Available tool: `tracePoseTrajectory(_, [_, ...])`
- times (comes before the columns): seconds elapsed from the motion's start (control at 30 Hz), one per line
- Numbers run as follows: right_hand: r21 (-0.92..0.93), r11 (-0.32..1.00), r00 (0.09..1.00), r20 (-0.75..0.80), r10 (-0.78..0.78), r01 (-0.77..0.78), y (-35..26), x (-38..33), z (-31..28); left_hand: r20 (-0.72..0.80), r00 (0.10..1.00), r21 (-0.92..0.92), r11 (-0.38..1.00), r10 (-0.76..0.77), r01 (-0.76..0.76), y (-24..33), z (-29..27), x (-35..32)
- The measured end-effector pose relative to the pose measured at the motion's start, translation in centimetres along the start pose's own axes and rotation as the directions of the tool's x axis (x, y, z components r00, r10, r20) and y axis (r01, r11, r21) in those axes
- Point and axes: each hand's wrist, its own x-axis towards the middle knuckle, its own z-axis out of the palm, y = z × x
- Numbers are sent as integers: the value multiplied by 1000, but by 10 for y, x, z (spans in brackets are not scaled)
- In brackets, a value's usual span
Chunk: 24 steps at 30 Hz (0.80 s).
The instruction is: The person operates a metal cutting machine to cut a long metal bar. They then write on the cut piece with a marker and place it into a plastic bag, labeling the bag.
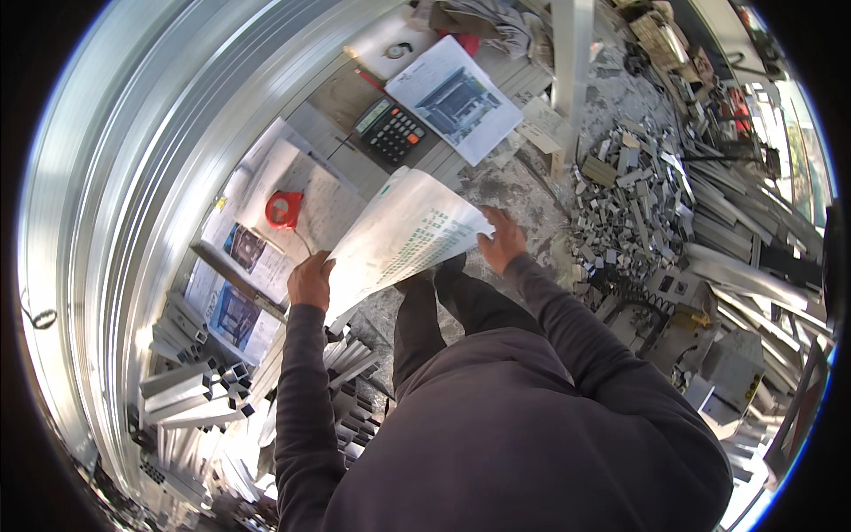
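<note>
Between my hands I hold up a large white paper sheet [403, 226] with rows of green print, its surface curved. My left hand [310, 281] is closed on the sheet's left edge. My right hand [503, 238] pinches its right edge, thumb and fingers together. Just left of the sheet, a red tape measure [283, 210] lies on handwritten papers [315, 199]. Beyond the sheet sits a black calculator [390, 131] with orange keys. Next to it is a white page with a printed picture [456, 99].
Long metal profiles [133, 177] run along the left side. Cut square tubes [199, 399] are stacked at lower left. A heap of small metal offcuts [629, 191] covers the floor at right, beside long strips [736, 222]. A metal post [572, 71] stands at the far side.
</note>
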Motion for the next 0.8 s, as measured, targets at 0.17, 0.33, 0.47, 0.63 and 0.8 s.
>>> tracePoseTrajectory(0.17, [46, 985, 930, 342, 138, -163, -4, -70, -13, 12, 999, 32, 998, 48, -49, 30, -4, -28])
tracePoseTrajectory(0.33, [-27, 968, 856, 461, 235, -251, 59, -140, -40, 68, 994, 55, 994, 88, -92, 81, 9, -50])
tracePoseTrajectory(0.47, [6, 954, 887, 370, 277, -300, 135, -173, -62, 109, 993, 107, 992, 50, -62, 123, 26, -61])
tracePoseTrajectory(0.63, [97, 886, 886, 164, 435, -453, 240, -216, -99, 87, 992, 157, 983, 87, -100, 168, 42, -75])
tracePoseTrajectory(0.8, [383, 590, 667, 103, 738, -711, 337, -304, -112, 109, 991, 207, 973, 77, -98, 181, 61, -74])
